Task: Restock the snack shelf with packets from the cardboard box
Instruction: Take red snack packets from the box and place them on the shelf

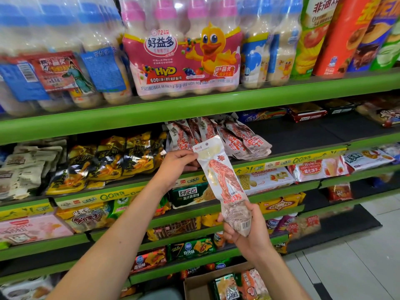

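Below the right hand [244,230], the cardboard box [195,286] still holds packets. Both hands grip one red-printed snack packet [225,182], the left hand [175,164] pinching its top, just before matching packets [240,139] already shelved; restocking looks unfinished.

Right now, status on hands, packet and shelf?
Left hand pinches top of clear red-printed snack packet, right hand grips its bottom. Matching packets already on green shelf. Nothing between.

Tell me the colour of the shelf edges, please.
Green, on every shelf edge; the head view shows it.
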Available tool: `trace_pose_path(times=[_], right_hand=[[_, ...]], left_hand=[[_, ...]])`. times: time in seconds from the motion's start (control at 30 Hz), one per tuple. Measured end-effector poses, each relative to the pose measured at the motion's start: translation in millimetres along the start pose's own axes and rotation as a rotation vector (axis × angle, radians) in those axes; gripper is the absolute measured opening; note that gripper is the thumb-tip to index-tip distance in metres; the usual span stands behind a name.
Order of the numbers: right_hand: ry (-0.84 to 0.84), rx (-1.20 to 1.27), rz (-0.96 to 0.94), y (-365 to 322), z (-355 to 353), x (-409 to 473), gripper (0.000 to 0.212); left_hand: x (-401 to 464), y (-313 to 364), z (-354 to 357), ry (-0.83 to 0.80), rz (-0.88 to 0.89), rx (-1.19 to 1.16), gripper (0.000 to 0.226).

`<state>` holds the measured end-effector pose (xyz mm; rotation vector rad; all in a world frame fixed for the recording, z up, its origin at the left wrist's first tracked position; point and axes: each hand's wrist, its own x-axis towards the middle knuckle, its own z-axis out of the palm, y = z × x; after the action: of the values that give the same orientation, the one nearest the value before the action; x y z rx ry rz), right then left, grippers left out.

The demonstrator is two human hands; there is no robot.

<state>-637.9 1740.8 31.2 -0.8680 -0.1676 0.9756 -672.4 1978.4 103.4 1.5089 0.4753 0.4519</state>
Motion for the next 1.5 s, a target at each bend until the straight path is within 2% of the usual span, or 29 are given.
trace_pose_path(times=[0.17, 0.3, 0.33, 0.5, 0.6, 0.7, 0.77, 0.83, 0.9, 0.93, 1.07, 1.27, 1.43, 1.5], right_hand=[[0.004, 0.017, -0.006, -0.7, -0.7, -1.5, 0.051], [0.052, -0.083, -0.125, -19.5, 2.2, 1.7, 0.043], [0.096, -0.197, -0.166, -28.7, 4.2, 5.6, 0.042], [0.318, -1.069, -0.393, -87.3, 20.6, 32.5, 0.052], [0.459, -1.386, -0.552, -118.4, 34.2, 65.0, 0.064], [0.590, -1.620, -0.646, -140.6, 51.6, 104.2, 0.062], [0.639, -1.772, -0.580, -146.0, 59.3, 126.6, 0.062], [0.631, -1.963, -0.371, -145.9, 62.2, 143.8, 0.070], [0.546, -2.139, -0.177, -141.3, 60.1, 151.9, 0.077], [0.508, -2.171, -0.157, -138.4, 56.6, 152.8, 0.074], [0.452, -2.071, -0.290, -130.8, 40.3, 145.7, 0.053], [0.409, -2.061, -0.428, -127.3, 29.3, 127.8, 0.047], [0.339, -1.903, -0.610, -134.3, 13.1, 110.4, 0.028], [0.333, -1.849, -0.643, -134.8, 1.0, 101.1, 0.034]], left_hand=[[0.3, 0.0, 0.0, 0.020, -0.002, -0.025, 0.016], [0.7, 0.0, 0.2, 0.035, -0.010, -0.059, 0.020], [0.8, 0.0, 0.3, 0.035, -0.009, -0.056, 0.021], [2.1, -1.3, -1.2, 0.029, -0.010, -0.029, 0.020], [3.3, -1.8, -2.1, 0.034, -0.018, -0.002, 0.019], [2.8, -0.6, -1.8, 0.035, -0.030, -0.005, 0.019], [2.1, 1.4, -1.3, 0.039, -0.041, -0.020, 0.019], [0.9, 3.5, -0.3, 0.046, -0.049, -0.034, 0.019], [-0.6, 5.8, 0.9, 0.056, -0.052, -0.036, 0.019], [-1.3, 6.9, 1.4, 0.061, -0.054, -0.035, 0.018], [-3.0, 10.8, 3.8, 0.083, -0.051, -0.012, 0.018], [-2.7, 7.4, 1.7, 0.098, -0.048, 0.013, 0.019], [-0.5, 4.2, -3.0, 0.107, -0.017, 0.036, 0.020], [-0.7, 5.2, -2.5, 0.124, 0.018, 0.072, 0.022]])
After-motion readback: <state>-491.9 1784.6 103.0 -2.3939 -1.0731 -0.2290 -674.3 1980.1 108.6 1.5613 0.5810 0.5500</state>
